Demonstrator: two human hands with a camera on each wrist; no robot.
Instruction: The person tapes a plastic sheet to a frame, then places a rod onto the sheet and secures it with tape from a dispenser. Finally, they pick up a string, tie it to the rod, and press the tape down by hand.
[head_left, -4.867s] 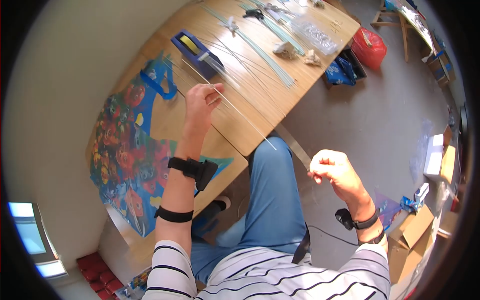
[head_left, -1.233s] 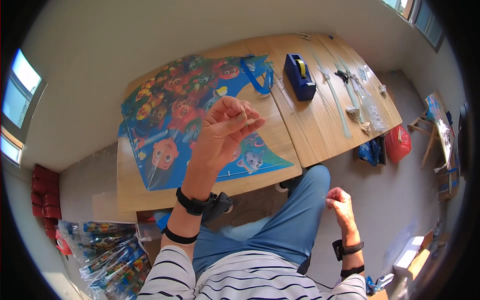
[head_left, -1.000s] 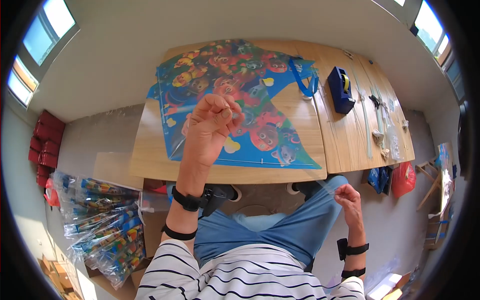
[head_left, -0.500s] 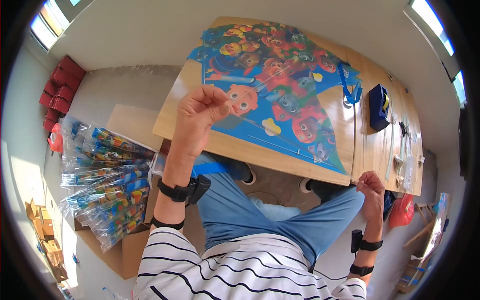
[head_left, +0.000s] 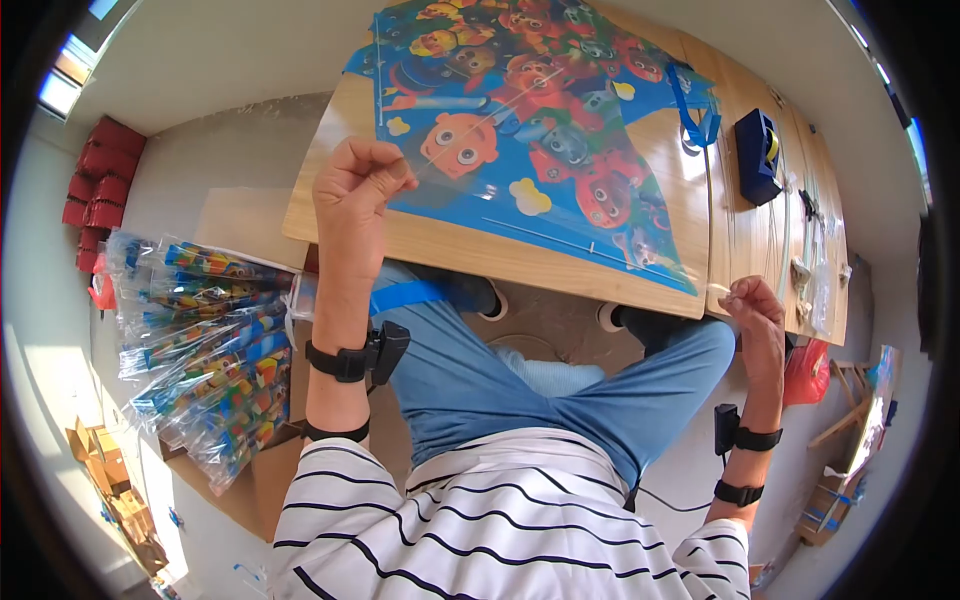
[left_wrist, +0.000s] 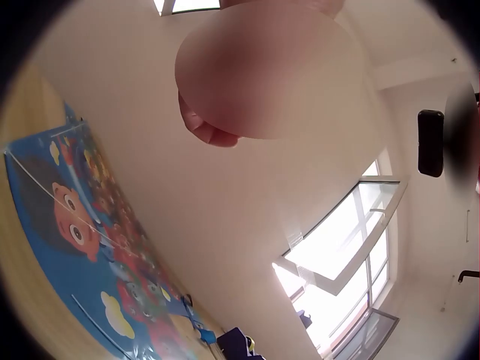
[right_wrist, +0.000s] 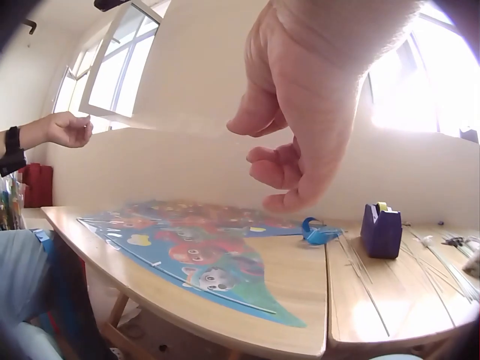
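Over the near left of the table [head_left: 300, 215], my left hand [head_left: 350, 195] is raised with thumb and forefinger pinched together. Off the table's right front corner, my right hand [head_left: 757, 300] pinches an end of clear tape [head_left: 719, 289], of which little shows. The tape between the hands is almost invisible; its left end is hidden in the left fingertips. Beneath and beyond the left hand lies a colourful cartoon-printed kite [head_left: 590, 150], flat on the table, with thin white rods along its edges and a diagonal one. A dark blue tape dispenser [head_left: 757, 160] stands to its right.
A blue strap [head_left: 683, 100] lies by the kite's right side. Thin rods [head_left: 783, 235] lie beyond the dispenser. Plastic-wrapped printed kites [head_left: 210, 350] fill a cardboard box [head_left: 275, 490] at left. Red boxes [head_left: 100, 185] are stacked behind; a red bag [head_left: 805, 372] sits right.
The view has swung left from the dispenser side to the kite. Both hands have come across with it; the left was beside the dispenser, where the tape ran to the right hand.
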